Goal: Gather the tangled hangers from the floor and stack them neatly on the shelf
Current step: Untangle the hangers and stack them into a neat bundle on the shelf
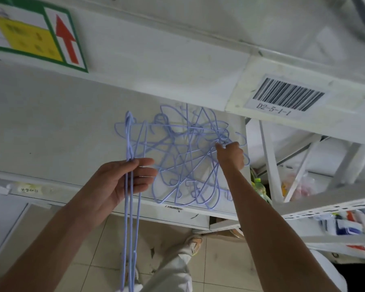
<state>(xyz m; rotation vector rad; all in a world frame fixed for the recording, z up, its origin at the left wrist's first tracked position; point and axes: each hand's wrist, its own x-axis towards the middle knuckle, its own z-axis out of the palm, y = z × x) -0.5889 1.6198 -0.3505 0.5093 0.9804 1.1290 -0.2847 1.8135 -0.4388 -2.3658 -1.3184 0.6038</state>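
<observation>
Hangers, thin lilac wire ones, are the whole business here, and they are in two lots. At the upper left of the frame a green-bordered sign with a red arrow is stuck to the shelving, apart from the work.

Left of centre, the left hand has a few sorted hangers lying together, their long wires hanging down towards the tiled floor at the bottom of the frame. Its grip is loose: the fingers curl lightly round the wires, thumb on top, enough to keep the set aligned, I think, so it can go down as one neat stack.

In the middle of the frame the tangled pile rests on the white shelf, off the floor, presumably where it can be picked apart.

To the right of centre, the right hand reaches into the pile's right edge, fingers closed in a pinch on wires there; I judge it is working one hanger free. Which wire it has I cannot tell.

At the upper right a barcode label marks the shelf beam, and at the lower right lower shelves hold packaged goods.
</observation>
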